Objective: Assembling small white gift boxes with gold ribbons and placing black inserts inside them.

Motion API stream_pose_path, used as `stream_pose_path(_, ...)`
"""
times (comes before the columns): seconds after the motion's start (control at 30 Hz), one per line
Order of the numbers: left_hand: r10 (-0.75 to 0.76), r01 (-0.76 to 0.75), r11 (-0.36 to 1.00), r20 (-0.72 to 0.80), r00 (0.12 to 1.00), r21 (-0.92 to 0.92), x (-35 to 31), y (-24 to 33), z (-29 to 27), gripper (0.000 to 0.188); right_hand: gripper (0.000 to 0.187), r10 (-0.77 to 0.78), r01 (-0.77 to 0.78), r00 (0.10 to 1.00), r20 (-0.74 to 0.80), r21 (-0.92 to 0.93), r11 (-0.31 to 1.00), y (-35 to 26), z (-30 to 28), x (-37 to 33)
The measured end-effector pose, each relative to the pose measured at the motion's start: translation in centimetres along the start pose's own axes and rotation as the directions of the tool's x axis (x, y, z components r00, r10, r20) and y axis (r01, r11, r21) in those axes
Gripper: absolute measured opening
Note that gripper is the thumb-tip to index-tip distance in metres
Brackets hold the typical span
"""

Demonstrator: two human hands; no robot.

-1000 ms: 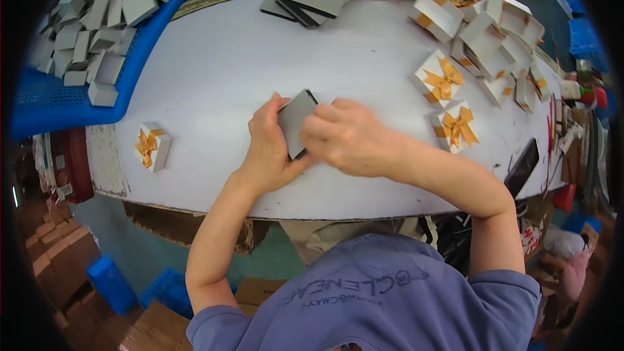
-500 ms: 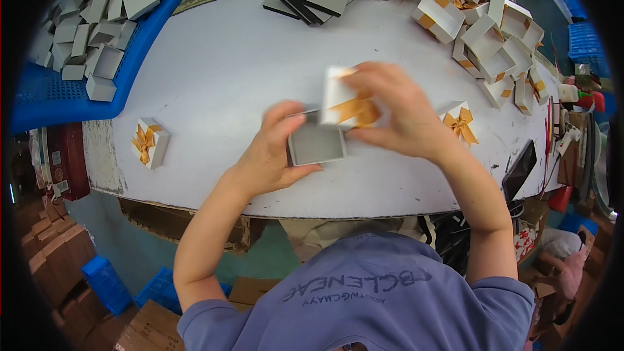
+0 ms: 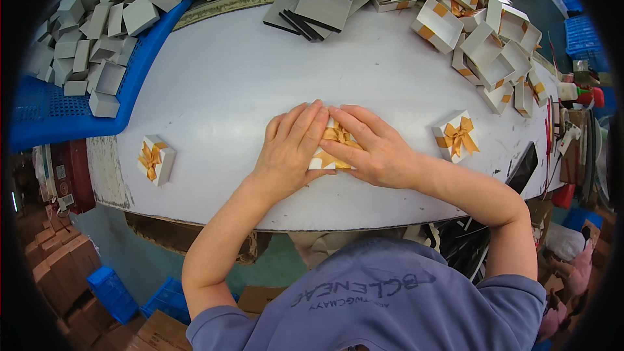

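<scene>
A small white gift box (image 3: 323,163) with a gold ribbon bow lies on the white table in front of me, its lid down over the base. My left hand (image 3: 289,146) is closed around its left side, fingers together along the far edge. My right hand (image 3: 374,149) grips it from the right, with fingers across the lid and partly over the bow. Between them the hands hide much of the box. Another bow-topped gift box (image 3: 456,136) sits to the right of my right hand, and a similar gift box (image 3: 156,160) stands far to the left.
A blue plastic basket (image 3: 127,84) heaped with pale box bases stands at the far left. Flat grey pieces with black edges (image 3: 325,3) lie at the back. White lids with gold ribbon (image 3: 491,58) are piled far right. A dark phone (image 3: 523,168) rests near the right edge.
The ribboned lid, held above the open grey base in my right hand, has come down onto it. Both hands now press around the covered gift box.
</scene>
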State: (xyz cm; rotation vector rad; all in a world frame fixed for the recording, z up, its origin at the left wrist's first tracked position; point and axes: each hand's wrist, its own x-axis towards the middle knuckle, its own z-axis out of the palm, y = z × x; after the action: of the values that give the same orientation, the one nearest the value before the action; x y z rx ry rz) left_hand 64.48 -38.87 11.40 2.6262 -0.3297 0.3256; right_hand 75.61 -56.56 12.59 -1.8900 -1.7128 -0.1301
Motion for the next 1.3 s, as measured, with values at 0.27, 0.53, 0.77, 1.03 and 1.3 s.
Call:
stream_pose_path(0.27,0.014,-0.016,0.995,-0.022,1.000,-0.103,0.8,-0.3,0.1,0.096,0.049,-0.079,0.047,0.983,-0.166,-0.191,0.981,0.3,1.3,-0.8)
stream_pose_path(0.53,-0.117,0.117,0.993,-0.185,0.976,-0.011,-0.2,1.5,0.8,0.097,0.083,0.181,-0.180,0.983,0.001,-0.121,0.976,-1.2,-0.4,-1.1)
stream_pose_path(0.77,-0.172,0.098,0.921,-0.167,0.971,-0.378,-1.1,0.9,2.3,0.098,0.093,0.163,-0.153,0.969,0.188,-0.069,0.986,-1.2,-3.6,2.8)
stream_pose_path(1.03,-0.207,0.126,0.865,-0.118,0.971,-0.486,-1.4,0.1,2.8,0.121,0.082,0.112,-0.078,0.972,-0.207,0.168,0.983,0.7,-2.9,1.5)
stream_pose_path(1.3,0.036,-0.070,0.963,-0.135,0.990,-0.260,0.4,-0.4,1.9,0.109,0.071,0.041,-0.047,0.980,0.193,0.028,0.999,-0.7,-1.8,0.6)
